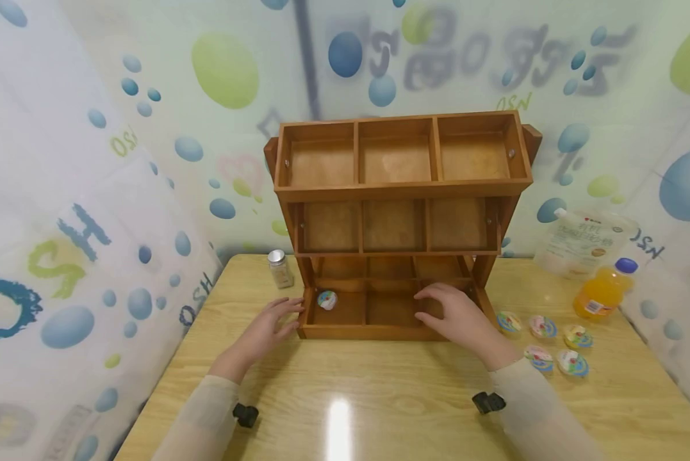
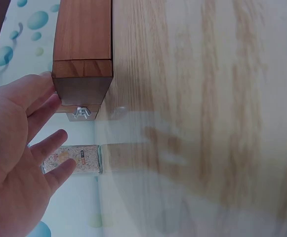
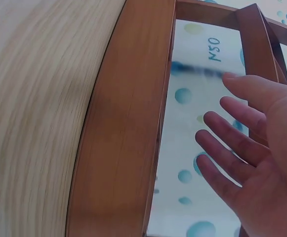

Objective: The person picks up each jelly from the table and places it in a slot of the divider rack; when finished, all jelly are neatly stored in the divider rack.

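Observation:
A brown wooden three-tier rack (image 1: 402,189) stands against the wall, each tier split into compartments. My left hand (image 1: 264,330) is at the left end of its bottom tier. In the left wrist view the thumb and index finger of that left hand (image 2: 15,138) lie right at the wooden corner, the other fingers spread. My right hand (image 1: 457,314) hovers over the bottom tier's right part. Its fingers (image 3: 227,133) are loosely bent with nothing between them. One small sealed cup with a printed lid (image 1: 327,299) sits in the bottom left compartment.
A glass shaker jar (image 1: 280,269) stands left of the rack. On the right are several small lidded cups (image 1: 542,326), an orange drink bottle (image 1: 604,289) and a white spouted pouch (image 1: 583,243). The patterned wall (image 1: 223,153) rises close behind the wooden table (image 1: 402,397).

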A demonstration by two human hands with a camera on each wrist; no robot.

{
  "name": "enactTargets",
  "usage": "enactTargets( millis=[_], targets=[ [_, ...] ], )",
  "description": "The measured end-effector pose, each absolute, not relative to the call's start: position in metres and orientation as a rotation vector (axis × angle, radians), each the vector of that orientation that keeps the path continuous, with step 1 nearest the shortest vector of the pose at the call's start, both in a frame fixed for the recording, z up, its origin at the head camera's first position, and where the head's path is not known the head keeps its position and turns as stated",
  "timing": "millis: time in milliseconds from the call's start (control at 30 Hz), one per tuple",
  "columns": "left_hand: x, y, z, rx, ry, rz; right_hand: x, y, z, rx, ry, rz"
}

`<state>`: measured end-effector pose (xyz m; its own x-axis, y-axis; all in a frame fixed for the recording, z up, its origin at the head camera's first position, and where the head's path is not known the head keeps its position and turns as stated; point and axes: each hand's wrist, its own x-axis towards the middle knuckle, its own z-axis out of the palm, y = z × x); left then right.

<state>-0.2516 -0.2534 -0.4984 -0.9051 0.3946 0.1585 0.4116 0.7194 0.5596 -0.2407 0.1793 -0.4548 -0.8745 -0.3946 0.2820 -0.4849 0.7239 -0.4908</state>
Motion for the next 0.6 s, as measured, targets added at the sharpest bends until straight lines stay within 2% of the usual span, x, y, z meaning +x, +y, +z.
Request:
enactTargets(
  millis=[600],
  targets=[
    [-0.253, -0.255, -0.504, -0.695, -2.857, -0.969, -0.196, 0.254, -0.461, 0.639, -2.739, 0.736]
  ],
)
